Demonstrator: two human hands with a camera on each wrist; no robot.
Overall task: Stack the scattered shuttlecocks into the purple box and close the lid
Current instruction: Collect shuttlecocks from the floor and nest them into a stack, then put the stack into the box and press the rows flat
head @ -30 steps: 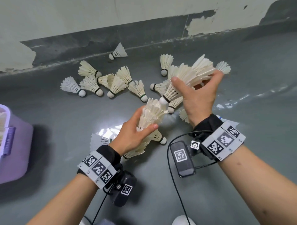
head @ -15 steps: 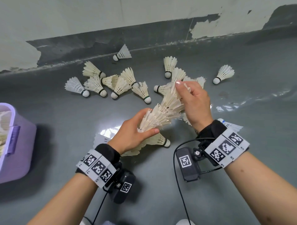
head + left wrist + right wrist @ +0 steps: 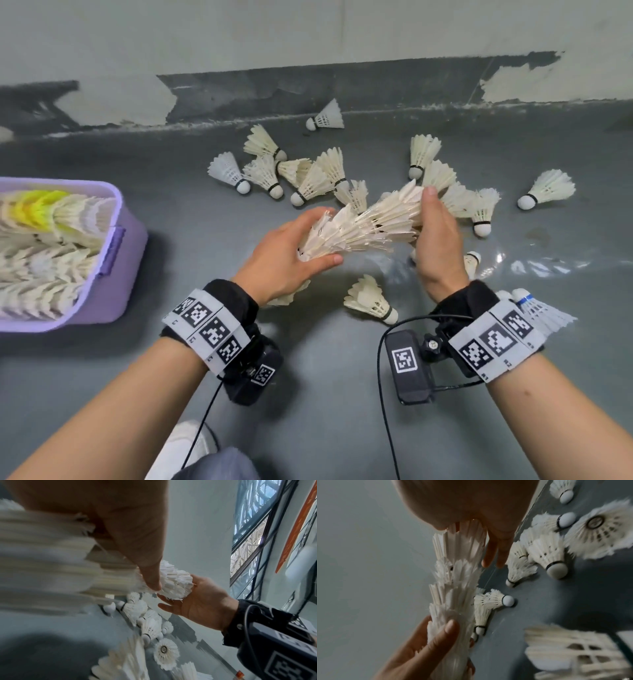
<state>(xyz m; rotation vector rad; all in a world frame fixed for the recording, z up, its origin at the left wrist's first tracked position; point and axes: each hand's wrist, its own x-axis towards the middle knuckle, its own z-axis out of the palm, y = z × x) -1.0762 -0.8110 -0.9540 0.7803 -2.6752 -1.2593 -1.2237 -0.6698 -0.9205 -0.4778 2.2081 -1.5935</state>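
A long nested stack of white shuttlecocks (image 3: 366,226) hangs nearly level above the grey floor. My left hand (image 3: 287,253) grips its lower left end, thumb underneath. My right hand (image 3: 436,240) holds the upper right end, thumb on top. The left wrist view shows the stack (image 3: 42,561) running to the right hand (image 3: 197,601), which cups its feathered end. In the right wrist view the stack (image 3: 457,588) spans from the right hand (image 3: 488,513) down to the left hand (image 3: 423,649). The purple box (image 3: 116,260) stands open at far left, packed with rows of shuttlecocks.
Several loose shuttlecocks (image 3: 308,178) lie in a cluster behind the hands. Single ones lie at right (image 3: 548,188), by the wall (image 3: 327,118) and in front (image 3: 371,301). A blue-banded one (image 3: 537,311) sits by my right wrist. A peeling wall (image 3: 308,41) bounds the back.
The right hand's separate bunch has been pushed into the left hand's stack, making one long stack held at both ends. It now lies flatter, and the box has come further into view.
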